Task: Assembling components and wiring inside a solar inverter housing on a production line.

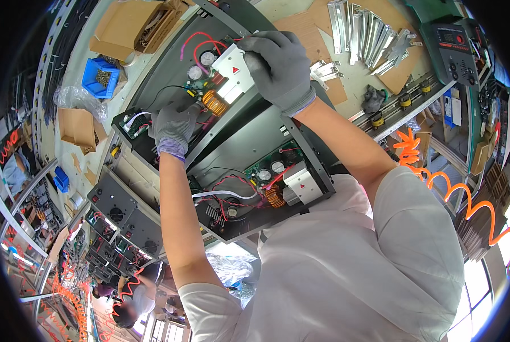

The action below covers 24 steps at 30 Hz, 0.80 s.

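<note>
My left hand (177, 126) and my right hand (280, 71) both wear grey knitted gloves. Between them, tilted over an open black metal case (162, 62), is a circuit board (198, 88) with a copper coil, capacitors and loose red wires. My right fingers curl round the far end of its silver metal plate (230, 70). At the board's other end, my left fingers are bent against its edge, their tips partly hidden. Closer to my body sits a second open case (238, 151), with a similar circuit board (275, 171), copper coil and silver plate inside.
To the left are a blue bin (100, 77) of small screws, a cardboard box (78, 128) and a larger carton (121, 28). Silver metal brackets (366, 34) lie at the back right. An orange coiled hose (465, 199) hangs at right. A co-worker (135, 302) is at lower left.
</note>
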Available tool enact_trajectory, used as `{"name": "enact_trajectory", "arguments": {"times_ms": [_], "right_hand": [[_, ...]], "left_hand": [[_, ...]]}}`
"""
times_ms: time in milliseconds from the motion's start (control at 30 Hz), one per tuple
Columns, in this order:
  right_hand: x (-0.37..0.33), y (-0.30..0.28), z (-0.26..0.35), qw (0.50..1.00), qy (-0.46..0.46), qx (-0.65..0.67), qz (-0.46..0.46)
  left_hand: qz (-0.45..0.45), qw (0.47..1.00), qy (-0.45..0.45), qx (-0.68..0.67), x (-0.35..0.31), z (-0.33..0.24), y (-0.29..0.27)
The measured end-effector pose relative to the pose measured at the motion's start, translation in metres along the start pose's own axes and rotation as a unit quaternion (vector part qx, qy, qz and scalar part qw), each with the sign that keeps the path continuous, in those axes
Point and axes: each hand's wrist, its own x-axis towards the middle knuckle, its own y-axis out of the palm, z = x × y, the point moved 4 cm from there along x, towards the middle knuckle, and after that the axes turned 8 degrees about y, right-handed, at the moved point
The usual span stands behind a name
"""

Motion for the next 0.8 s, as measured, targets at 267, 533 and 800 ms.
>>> {"name": "enact_trajectory", "arguments": {"times_ms": [267, 533, 800], "right_hand": [[0.003, 0.004, -0.001, 0.999, -0.026, 0.013, -0.025], [0.001, 0.003, -0.006, 0.999, -0.020, 0.011, -0.032], [0.000, 0.006, -0.005, 0.999, -0.025, 0.012, -0.035]], "left_hand": [[-0.055, 0.998, 0.004, 0.002, -0.001, -0.008, 0.002], [-0.008, 0.999, -0.027, 0.023, 0.001, -0.029, -0.005], [0.079, 0.964, 0.115, -0.227, 0.040, 0.020, 0.028]]}}
